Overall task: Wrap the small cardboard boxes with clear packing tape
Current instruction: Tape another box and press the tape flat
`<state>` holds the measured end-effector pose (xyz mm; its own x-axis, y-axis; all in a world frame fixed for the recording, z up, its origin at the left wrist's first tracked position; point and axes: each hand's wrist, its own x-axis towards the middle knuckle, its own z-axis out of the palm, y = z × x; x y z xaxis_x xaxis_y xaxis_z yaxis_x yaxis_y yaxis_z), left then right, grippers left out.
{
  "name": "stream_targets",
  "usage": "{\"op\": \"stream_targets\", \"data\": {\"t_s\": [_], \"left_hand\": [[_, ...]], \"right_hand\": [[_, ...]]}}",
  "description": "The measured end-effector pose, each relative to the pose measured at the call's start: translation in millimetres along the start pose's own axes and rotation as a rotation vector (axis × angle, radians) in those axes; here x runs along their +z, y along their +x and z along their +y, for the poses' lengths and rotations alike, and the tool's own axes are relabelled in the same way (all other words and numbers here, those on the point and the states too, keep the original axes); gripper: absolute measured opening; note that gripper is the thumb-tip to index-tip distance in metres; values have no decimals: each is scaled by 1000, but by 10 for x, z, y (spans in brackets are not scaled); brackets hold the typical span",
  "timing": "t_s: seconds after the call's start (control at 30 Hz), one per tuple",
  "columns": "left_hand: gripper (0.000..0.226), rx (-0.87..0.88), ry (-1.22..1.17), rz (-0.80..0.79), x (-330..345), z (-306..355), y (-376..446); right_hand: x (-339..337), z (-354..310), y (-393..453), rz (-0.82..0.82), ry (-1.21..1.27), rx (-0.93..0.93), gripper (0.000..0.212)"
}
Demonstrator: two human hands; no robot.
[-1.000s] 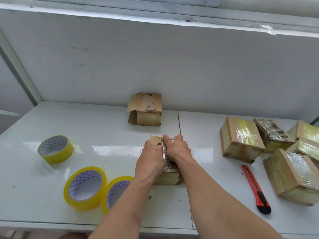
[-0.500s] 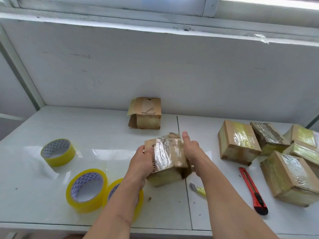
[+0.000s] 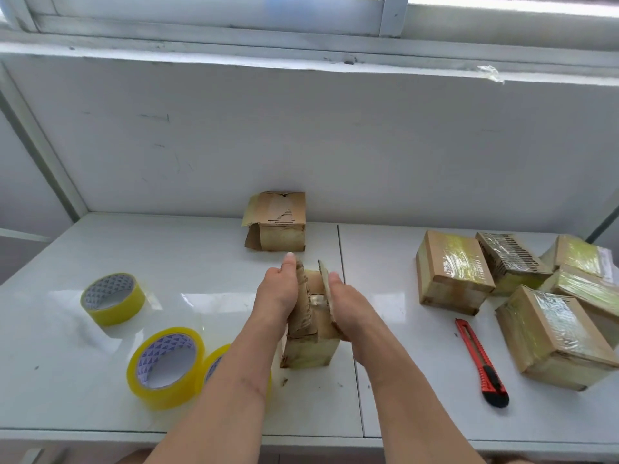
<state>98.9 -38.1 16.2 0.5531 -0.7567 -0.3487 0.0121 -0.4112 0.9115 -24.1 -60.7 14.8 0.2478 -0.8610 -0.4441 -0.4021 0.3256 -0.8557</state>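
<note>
yellow tape rolls (image 3: 165, 365), red/blk knife (image 3: 481, 361), brown boxes (image 3: 452, 271)

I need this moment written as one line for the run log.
step: box handling | hands: both hold the box on the table | flaps: up | tape rolls: untouched | knife: idle
</note>
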Motion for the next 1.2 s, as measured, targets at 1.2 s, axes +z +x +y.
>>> {"op": "stream_targets", "data": {"t_s": [1.2], "left_hand": [[36,79,14,-27,84,-140,161]], "right_hand": [[540,716,-321,179,366,-273,58]]}}
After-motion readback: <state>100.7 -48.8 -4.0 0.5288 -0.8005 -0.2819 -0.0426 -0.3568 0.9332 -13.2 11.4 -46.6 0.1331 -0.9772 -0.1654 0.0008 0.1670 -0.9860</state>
